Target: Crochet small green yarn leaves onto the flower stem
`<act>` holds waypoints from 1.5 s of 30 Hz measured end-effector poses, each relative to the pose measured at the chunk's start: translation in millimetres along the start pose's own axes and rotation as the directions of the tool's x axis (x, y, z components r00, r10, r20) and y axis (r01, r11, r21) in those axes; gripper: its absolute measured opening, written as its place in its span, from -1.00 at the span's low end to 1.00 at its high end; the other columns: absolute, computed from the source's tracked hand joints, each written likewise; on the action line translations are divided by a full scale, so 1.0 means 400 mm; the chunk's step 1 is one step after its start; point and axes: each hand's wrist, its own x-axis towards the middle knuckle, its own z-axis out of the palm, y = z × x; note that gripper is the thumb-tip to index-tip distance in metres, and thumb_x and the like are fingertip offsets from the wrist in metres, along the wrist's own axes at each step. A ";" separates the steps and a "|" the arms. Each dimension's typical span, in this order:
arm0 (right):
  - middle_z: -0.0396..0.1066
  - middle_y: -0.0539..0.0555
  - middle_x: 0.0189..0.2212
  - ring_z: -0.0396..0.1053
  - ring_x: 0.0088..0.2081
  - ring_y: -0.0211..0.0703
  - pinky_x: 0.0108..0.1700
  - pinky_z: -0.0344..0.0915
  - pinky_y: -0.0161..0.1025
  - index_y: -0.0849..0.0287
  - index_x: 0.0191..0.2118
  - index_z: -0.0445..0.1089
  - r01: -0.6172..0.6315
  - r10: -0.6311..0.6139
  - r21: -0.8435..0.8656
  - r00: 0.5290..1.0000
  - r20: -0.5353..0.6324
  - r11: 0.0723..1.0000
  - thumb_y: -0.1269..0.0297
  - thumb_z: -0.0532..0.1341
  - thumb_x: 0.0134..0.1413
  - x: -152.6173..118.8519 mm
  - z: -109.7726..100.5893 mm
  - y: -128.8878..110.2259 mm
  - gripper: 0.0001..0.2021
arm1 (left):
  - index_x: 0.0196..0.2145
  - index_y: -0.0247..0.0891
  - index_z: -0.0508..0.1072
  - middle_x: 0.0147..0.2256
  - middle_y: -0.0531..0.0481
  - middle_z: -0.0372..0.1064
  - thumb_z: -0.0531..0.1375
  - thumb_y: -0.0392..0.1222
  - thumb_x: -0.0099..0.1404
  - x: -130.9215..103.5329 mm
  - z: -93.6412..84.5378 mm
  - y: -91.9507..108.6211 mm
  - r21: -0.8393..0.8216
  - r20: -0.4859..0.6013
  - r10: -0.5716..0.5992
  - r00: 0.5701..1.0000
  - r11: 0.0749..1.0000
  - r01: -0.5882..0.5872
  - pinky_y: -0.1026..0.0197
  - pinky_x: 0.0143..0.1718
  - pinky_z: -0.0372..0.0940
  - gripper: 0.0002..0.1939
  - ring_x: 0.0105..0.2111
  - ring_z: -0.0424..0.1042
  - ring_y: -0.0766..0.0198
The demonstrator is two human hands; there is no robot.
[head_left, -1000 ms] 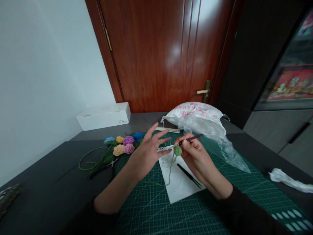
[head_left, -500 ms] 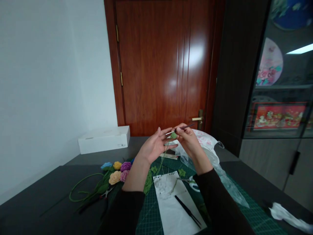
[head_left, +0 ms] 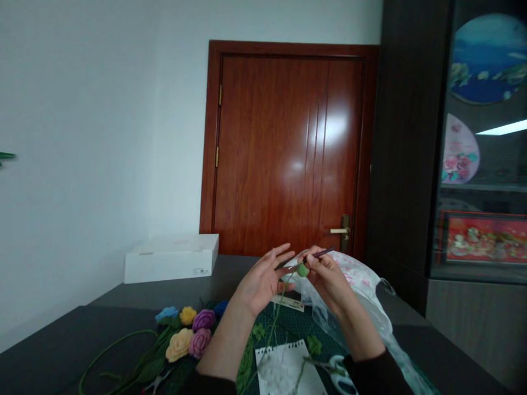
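Observation:
My right hand (head_left: 327, 274) is closed on a thin dark crochet hook (head_left: 323, 252) and a small green crocheted piece (head_left: 303, 270). The hook's metal tip points left, just above the green piece. My left hand (head_left: 263, 280) is beside it on the left, its fingers spread and pointing right. Green yarn (head_left: 276, 315) hangs down from the piece past my left fingers towards the table. Whether the yarn passes around a left finger is too small to tell.
Crocheted flowers (head_left: 179, 345) lie at the left, a white box (head_left: 171, 258) behind. A spiral-edged paper sheet (head_left: 284, 367), white-handled scissors (head_left: 341, 376) and green leaf pieces (head_left: 314, 345) lie on the green mat (head_left: 288, 326). A plastic bag (head_left: 362, 280) is at the right.
The view has tilted up, so the table items sit lower in the picture. My left fingers have shifted and their tips point higher. My right hand keeps its hold on the hook and green piece.

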 end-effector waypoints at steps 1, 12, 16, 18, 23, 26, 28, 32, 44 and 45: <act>0.49 0.00 -0.40 0.38 -0.35 -0.24 -0.27 0.36 -0.34 0.10 -0.41 0.51 0.001 -0.001 0.013 1.000 -0.005 1.000 0.22 0.49 -0.02 0.001 -0.002 0.003 -0.83 | 0.27 -0.38 0.32 0.30 -0.42 0.22 0.04 -0.07 0.52 -0.002 0.002 0.006 -0.039 -0.006 0.015 1.000 0.999 -0.015 0.21 -0.39 0.54 -0.51 -0.01 0.54 0.00; 0.42 -0.04 -0.43 0.35 -0.36 -0.23 -0.25 0.35 -0.28 0.07 -0.38 0.50 -0.003 0.002 0.133 1.000 0.008 0.991 0.16 0.52 -0.08 0.000 -0.022 -0.001 -0.78 | 0.14 -0.12 0.50 0.31 -0.15 0.30 -0.10 0.11 0.53 -0.033 0.012 0.073 -0.280 -0.076 0.411 0.909 0.866 -0.415 0.05 0.23 0.31 -0.49 0.35 0.19 0.08; 0.41 -0.04 -0.44 0.33 -0.37 -0.23 -0.23 0.33 -0.26 0.07 -0.38 0.49 -0.007 0.003 0.151 1.000 0.029 0.989 0.17 0.51 -0.07 -0.006 -0.013 -0.014 -0.77 | -0.36 -0.19 0.67 0.26 -0.13 0.38 -0.06 0.13 0.51 -0.030 0.035 0.069 0.004 0.035 0.459 0.888 0.888 -0.460 -0.17 0.34 0.09 -0.40 0.36 0.17 -0.05; 0.41 -0.04 -0.43 0.34 -0.35 -0.23 -0.21 0.34 -0.25 0.07 -0.36 0.48 -0.005 0.000 0.165 1.000 0.031 0.986 0.15 0.51 -0.06 -0.009 -0.007 -0.019 -0.77 | -0.52 -0.15 0.63 0.24 -0.04 0.41 -0.12 0.14 0.52 -0.029 0.044 0.062 0.186 0.101 0.452 0.886 0.866 -0.463 -0.21 0.37 0.01 -0.30 0.36 0.17 -0.02; 0.39 -0.05 -0.43 0.33 -0.34 -0.23 -0.21 0.33 -0.26 0.07 -0.36 0.48 -0.001 -0.006 0.199 0.999 0.036 0.980 0.17 0.51 -0.06 -0.015 0.011 -0.031 -0.77 | -0.62 -0.14 0.60 0.19 -0.05 0.46 -0.23 0.08 0.55 -0.025 0.052 0.041 0.466 0.157 0.417 0.895 0.768 -0.439 -0.17 0.42 -0.17 -0.19 0.37 0.14 0.00; 0.39 -0.05 -0.43 0.31 -0.36 -0.25 -0.22 0.31 -0.26 0.08 -0.37 0.48 0.006 -0.015 0.212 0.999 0.042 0.977 0.17 0.52 -0.07 -0.019 0.025 -0.036 -0.77 | -0.57 -0.13 0.64 0.18 -0.04 0.47 -0.15 0.09 0.54 -0.027 0.055 0.034 0.578 0.171 0.403 0.899 0.698 -0.423 -0.13 0.43 -0.24 -0.26 0.35 0.15 -0.02; 0.39 -0.05 -0.42 0.30 -0.36 -0.26 -0.22 0.30 -0.27 0.08 -0.37 0.49 0.011 -0.021 0.217 0.999 0.043 0.976 0.18 0.52 -0.06 -0.022 0.035 -0.038 -0.77 | -0.54 -0.13 0.66 0.18 -0.05 0.48 0.01 0.07 0.50 -0.029 0.059 0.032 0.652 0.171 0.394 0.903 0.642 -0.404 -0.10 0.43 -0.31 -0.40 0.35 0.16 -0.04; 0.41 -0.03 -0.41 0.33 -0.31 -0.22 -0.14 0.31 -0.24 0.10 -0.37 0.50 0.038 -0.047 0.188 0.998 0.046 0.982 0.17 0.50 -0.02 -0.027 0.050 -0.042 -0.79 | -0.43 -0.15 0.70 0.25 -0.08 0.39 0.20 0.03 0.40 -0.025 0.059 0.024 0.734 0.138 0.406 0.903 0.570 -0.369 -0.11 0.43 -0.36 -0.62 0.35 0.11 -0.09; 0.40 -0.04 -0.45 0.29 -0.35 -0.22 -0.19 0.27 -0.25 0.08 -0.39 0.48 0.092 -0.098 0.121 0.994 0.045 0.988 0.15 0.51 -0.06 -0.033 0.055 -0.060 -0.76 | 0.30 -0.25 0.31 0.24 -0.37 0.36 0.15 -0.01 0.43 -0.034 0.097 0.021 0.294 0.104 0.269 0.957 0.911 -0.289 -0.16 0.24 0.16 -0.45 0.23 0.35 -0.12; 0.41 -0.04 -0.45 0.30 -0.35 -0.22 -0.20 0.26 -0.26 0.08 -0.39 0.48 0.091 -0.097 0.112 0.994 0.045 0.989 0.15 0.51 -0.06 -0.032 0.056 -0.056 -0.76 | 0.32 -0.27 0.27 0.21 -0.39 0.40 0.18 -0.04 0.41 -0.037 0.102 0.025 0.229 0.102 0.245 0.964 0.937 -0.263 -0.13 0.21 0.19 -0.41 0.19 0.39 -0.12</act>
